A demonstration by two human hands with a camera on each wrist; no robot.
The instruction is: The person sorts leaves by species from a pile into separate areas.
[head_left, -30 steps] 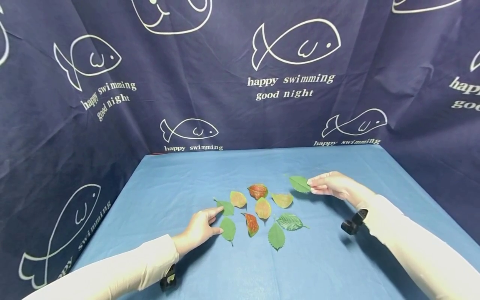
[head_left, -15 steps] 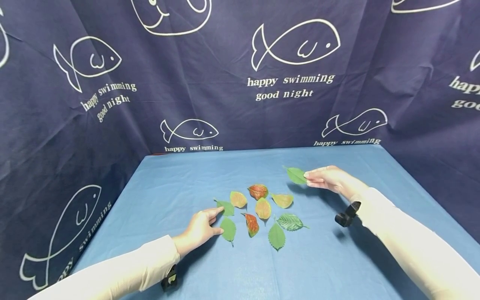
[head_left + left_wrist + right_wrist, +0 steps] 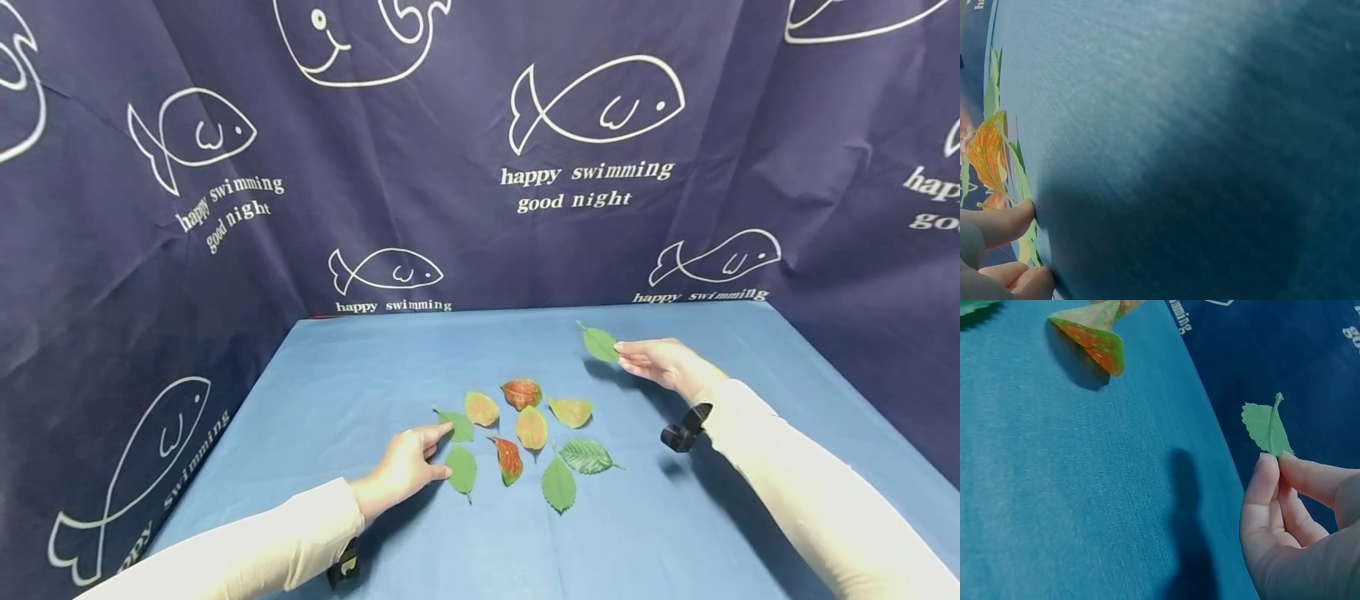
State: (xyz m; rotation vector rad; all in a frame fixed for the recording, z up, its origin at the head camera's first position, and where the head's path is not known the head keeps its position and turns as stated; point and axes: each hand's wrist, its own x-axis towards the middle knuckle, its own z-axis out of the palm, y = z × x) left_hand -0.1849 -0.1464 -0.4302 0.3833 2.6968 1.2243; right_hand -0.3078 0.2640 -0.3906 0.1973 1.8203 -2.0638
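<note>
My right hand point(image 3: 663, 363) pinches a green leaf point(image 3: 599, 343) by one end between thumb and fingertips, held over the back right of the blue table. In the right wrist view that leaf point(image 3: 1266, 427) points away from the fingertips, above its shadowed surroundings. On the left, my left hand point(image 3: 408, 464) touches two green leaves lying flat: the index fingertip is on the upper leaf point(image 3: 459, 427), the thumb tip at the edge of the lower leaf point(image 3: 461, 469). The left wrist view shows the thumb point(image 3: 1013, 219) and fingertips low against the cloth, at the leaves' edge.
Beside the left hand lie yellow-orange leaves, one point(image 3: 532, 428) in the middle, and two red leaves, one point(image 3: 521, 393) at the back and one point(image 3: 508, 461) nearer. Two more green leaves point(image 3: 558, 484) lie in front. Dark blue fish-print curtains point(image 3: 480, 208) border the blue table point(image 3: 360, 358).
My right hand has carried the pinched green leaf toward the back of the table. My left hand has stayed at the two green leaves. The head view has tilted slightly upward.
</note>
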